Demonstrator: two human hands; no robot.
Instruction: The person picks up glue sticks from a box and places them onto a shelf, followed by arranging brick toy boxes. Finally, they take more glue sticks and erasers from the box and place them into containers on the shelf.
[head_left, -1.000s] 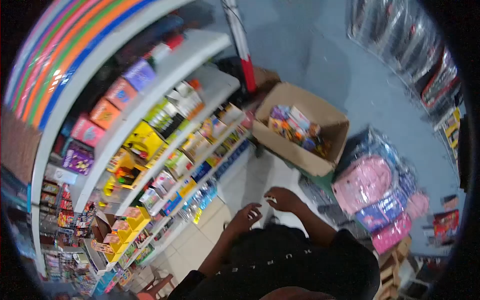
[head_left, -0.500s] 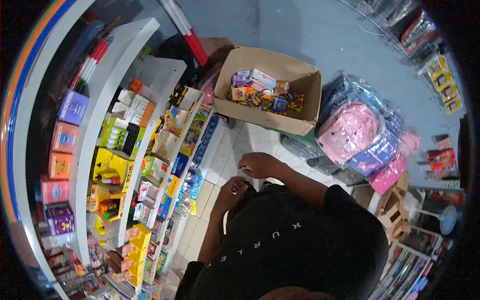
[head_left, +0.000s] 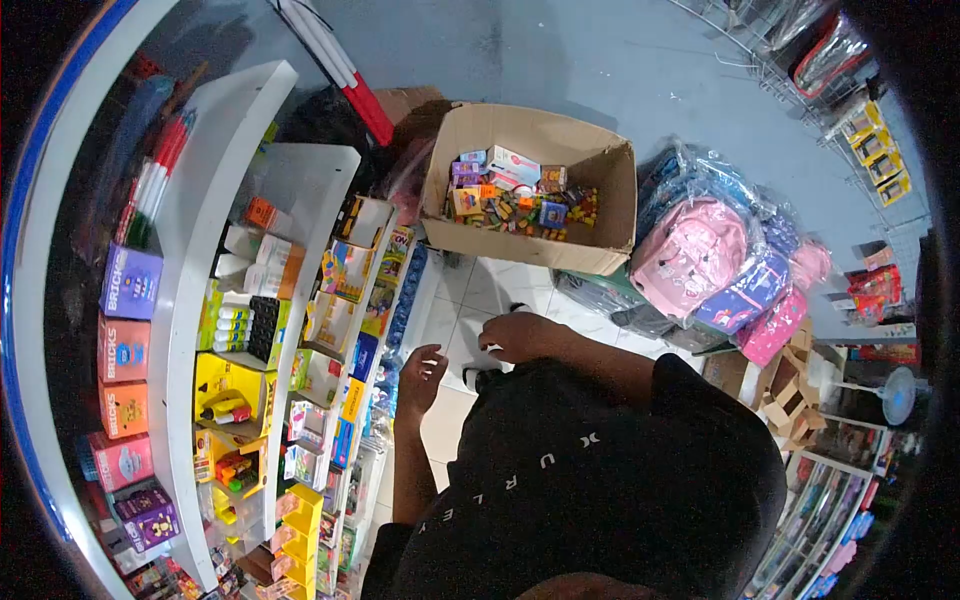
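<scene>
My left hand (head_left: 421,378) is held out beside the shelves, its fingers apart and slightly bent, with nothing visible in it. To its right, my right hand (head_left: 510,338) hangs in front of my body over the tiled floor, its fingers loosely curled and pointing left. I see no object in it, though the undersides of its fingers are partly hidden. Ahead of both hands stands an open cardboard box (head_left: 520,241), holding small cartons and many little colourful pieces. Nearest my left hand is the shelf unit (head_left: 352,290), with small boxed goods in its trays.
Plastic-wrapped backpacks (head_left: 690,255) are piled right of the box. Boxes marked BRICKS (head_left: 131,283) line the upper shelf at left. Red-and-white poles (head_left: 362,105) lean behind the cardboard box. Folded cardboard pieces (head_left: 793,395) and a wire rack (head_left: 760,75) are at right.
My left hand has moved left and away from my body, and its fingers have spread. My right hand has shifted slightly down. The view has turned a little, and my shoes now show.
</scene>
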